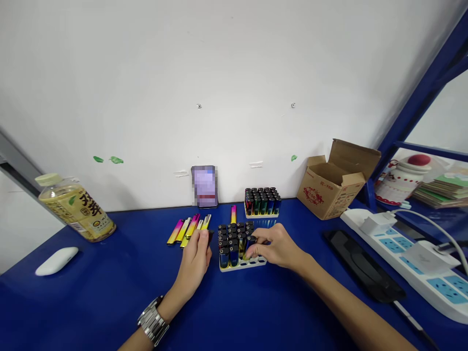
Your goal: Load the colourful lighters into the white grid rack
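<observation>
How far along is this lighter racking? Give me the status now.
Done: the rear tray looks full of lighters, and most of the front tray is filled. In hand: the right hand has its fingers on a lighter in the front tray, and the left hand grips another lighter. Remaining: open holes at the front tray's near right, and yellow-and-pink lighters lying loose on the blue table.

A white plastic rack (243,264) holds rows of upright disposable lighters (232,239) with black tops and glossy blue-and-gold bodies; its front right sockets stand open. The right hand (274,246) has its fingers on a blue-bodied lighter (250,242) in the rack. The left hand (193,261) grips a black-topped lighter (210,237), mostly hidden, just beside the rack.
</observation>
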`<state>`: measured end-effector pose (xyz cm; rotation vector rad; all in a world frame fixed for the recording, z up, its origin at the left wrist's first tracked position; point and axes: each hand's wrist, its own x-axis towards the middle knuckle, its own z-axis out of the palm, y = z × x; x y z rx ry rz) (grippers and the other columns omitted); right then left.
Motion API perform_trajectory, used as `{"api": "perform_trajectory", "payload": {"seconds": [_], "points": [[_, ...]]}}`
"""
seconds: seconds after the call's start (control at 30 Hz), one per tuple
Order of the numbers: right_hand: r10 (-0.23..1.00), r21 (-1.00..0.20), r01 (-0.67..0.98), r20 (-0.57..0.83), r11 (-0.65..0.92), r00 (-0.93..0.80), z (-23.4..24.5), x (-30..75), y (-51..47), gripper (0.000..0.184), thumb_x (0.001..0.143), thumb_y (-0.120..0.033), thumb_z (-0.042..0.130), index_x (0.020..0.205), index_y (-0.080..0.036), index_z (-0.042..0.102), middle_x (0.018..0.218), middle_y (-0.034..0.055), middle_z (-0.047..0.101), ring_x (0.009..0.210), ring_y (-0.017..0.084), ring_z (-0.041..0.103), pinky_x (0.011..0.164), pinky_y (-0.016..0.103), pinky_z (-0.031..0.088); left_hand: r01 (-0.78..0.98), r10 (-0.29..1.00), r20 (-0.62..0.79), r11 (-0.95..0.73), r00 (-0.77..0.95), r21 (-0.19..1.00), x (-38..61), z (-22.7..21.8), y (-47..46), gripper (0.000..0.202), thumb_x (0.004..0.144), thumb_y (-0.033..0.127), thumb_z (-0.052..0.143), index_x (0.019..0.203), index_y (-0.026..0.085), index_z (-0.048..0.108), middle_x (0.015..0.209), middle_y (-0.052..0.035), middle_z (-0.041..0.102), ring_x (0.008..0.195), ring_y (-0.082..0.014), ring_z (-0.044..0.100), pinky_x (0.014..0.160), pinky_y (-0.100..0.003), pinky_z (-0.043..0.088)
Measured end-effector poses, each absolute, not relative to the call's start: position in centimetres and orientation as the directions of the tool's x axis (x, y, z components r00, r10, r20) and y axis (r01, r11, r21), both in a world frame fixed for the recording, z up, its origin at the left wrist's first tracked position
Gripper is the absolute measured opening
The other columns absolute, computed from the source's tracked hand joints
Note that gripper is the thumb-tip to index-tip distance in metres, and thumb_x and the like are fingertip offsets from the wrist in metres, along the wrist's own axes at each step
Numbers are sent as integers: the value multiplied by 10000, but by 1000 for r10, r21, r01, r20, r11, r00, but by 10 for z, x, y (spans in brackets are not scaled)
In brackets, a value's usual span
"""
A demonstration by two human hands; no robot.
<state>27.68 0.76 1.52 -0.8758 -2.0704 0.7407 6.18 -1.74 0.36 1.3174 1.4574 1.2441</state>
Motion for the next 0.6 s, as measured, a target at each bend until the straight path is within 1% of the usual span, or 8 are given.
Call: {"api": "perform_trajectory", "payload": {"seconds": [0.07,0.1,0.17,0.23,0.3,0.37,0.5,0.6], "points": [[678,-589,362,500,723,-539,14,275,5,309,879,-297,586,599,-173,545,526,13,667,377,89,485,400,211,263,206,989,45,-15,-139,978,61,4,-19,471,842,682,357,714,229,362,442,84,422,367,-76,372,377,-192,309],[639,-527,374,525,763,-562,13,274,5,284,906,-284,550,647,-171,575,528,8,654,378,83,457,410,215,245,195,990,40,-13,-139,981,61,4,-19,451,855,663,356,728,230,356,456,83,438,379,-77,378,389,-191,316],[608,-444,418,535,793,-586,14,272,4,302,937,-306,506,675,-174,580,488,-9,580,378,82,401,424,230,205,167,990,47,-24,-134,986,61,4,-20,403,875,618,367,760,233,353,476,85,455,407,-80,385,413,-186,324],[628,-397,487,506,778,-591,17,273,4,361,937,-368,504,628,-183,539,431,-37,447,372,84,331,437,251,161,145,989,68,-49,-129,988,60,2,-21,355,889,571,375,778,235,349,485,87,467,430,-83,390,435,-182,329],[665,-378,547,437,747,-606,21,275,4,400,937,-393,499,592,-191,486,423,-58,334,375,84,261,451,265,138,127,988,87,-71,-124,989,60,1,-22,311,898,528,377,794,236,351,493,87,485,439,-85,389,447,-181,329],[692,-384,576,374,722,-618,27,279,4,408,935,-389,497,580,-193,448,439,-65,289,390,82,222,460,270,134,113,987,105,-91,-124,989,59,0,-23,281,900,504,376,809,238,360,496,86,501,439,-88,387,451,-183,327],[712,-391,597,341,701,-614,35,284,2,429,914,-399,512,550,-191,421,443,-55,292,402,80,195,463,277,129,106,982,133,-120,-133,987,59,0,-24,294,890,516,385,806,235,383,482,83,494,432,-93,381,443,-188,312],[737,-399,620,343,676,-582,33,283,3,499,891,-476,531,501,-186,419,413,-42,331,387,73,200,452,271,124,124,981,146,-131,-128,984,60,1,-26,307,887,527,387,798,233,389,482,82,487,429,-93,384,441,-191,307]]}}
